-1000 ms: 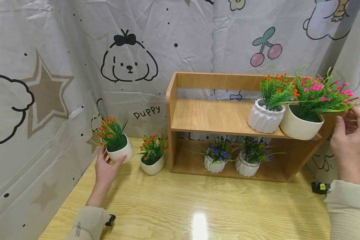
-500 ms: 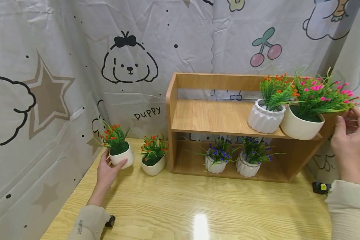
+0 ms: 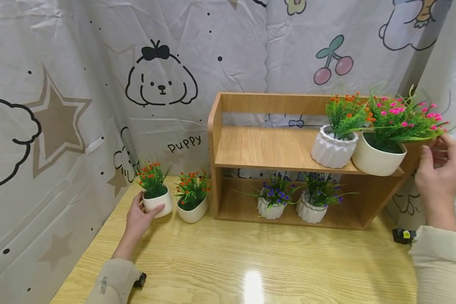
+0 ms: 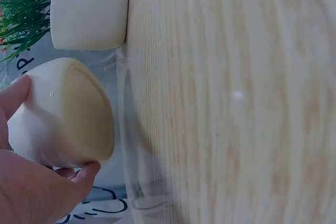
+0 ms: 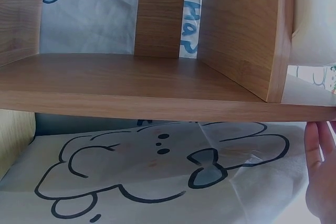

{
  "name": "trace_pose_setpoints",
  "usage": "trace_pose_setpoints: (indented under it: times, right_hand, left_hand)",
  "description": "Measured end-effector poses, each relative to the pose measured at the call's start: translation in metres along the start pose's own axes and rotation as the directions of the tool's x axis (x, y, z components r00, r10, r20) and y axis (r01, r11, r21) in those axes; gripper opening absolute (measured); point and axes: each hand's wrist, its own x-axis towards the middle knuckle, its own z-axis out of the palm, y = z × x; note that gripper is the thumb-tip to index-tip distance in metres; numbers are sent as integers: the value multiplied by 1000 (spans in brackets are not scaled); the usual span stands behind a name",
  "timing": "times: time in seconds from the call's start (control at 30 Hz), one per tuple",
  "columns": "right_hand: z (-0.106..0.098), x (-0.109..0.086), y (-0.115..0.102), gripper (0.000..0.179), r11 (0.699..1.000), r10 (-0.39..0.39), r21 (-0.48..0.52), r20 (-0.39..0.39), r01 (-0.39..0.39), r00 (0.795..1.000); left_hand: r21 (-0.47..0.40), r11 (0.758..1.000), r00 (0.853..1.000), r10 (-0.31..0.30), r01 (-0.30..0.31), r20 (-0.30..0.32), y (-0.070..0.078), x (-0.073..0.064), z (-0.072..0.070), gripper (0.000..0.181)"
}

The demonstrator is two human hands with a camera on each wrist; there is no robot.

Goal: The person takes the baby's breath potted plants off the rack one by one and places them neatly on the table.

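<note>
In the head view, my left hand (image 3: 140,217) grips a white pot of orange-red flowers (image 3: 158,203) between thumb and fingers. The left wrist view shows the tilted underside of this held pot (image 4: 86,114), raised off the table. Just right of it, a similar white pot of orange-red flowers (image 3: 194,210) stands on the table. My right hand (image 3: 442,179) is at the right side of the wooden shelf (image 3: 262,145), beside a cream pot with pink flowers (image 3: 380,158). In the right wrist view, extended fingers (image 5: 313,145) rest against the shelf's side panel (image 5: 157,107).
A ribbed white pot with orange flowers (image 3: 333,147) stands on the upper shelf. Two ribbed pots with purple-blue flowers, a left one (image 3: 271,207) and a right one (image 3: 311,210), stand on the lower shelf. A patterned cloth (image 3: 228,42) hangs behind the wooden table (image 3: 213,261).
My left hand has lowered its flower pot toward the table and moved it rightward, nearer the standing pot. The right hand stays at the shelf's side.
</note>
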Motion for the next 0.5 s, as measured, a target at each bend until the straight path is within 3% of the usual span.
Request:
trace_pose_setpoints:
  times: [0.27,0.5]
  right_hand:
    - [1,2,7,36,1000,16,6,-4,-16,1000]
    - [1,2,0,36,999,22,27,-13,-21,1000]
  left_hand:
    - [31,1000,1000,-2,1,16,-4,2,6,107]
    - [28,999,999,15,-16,38,-7,2,6,107]
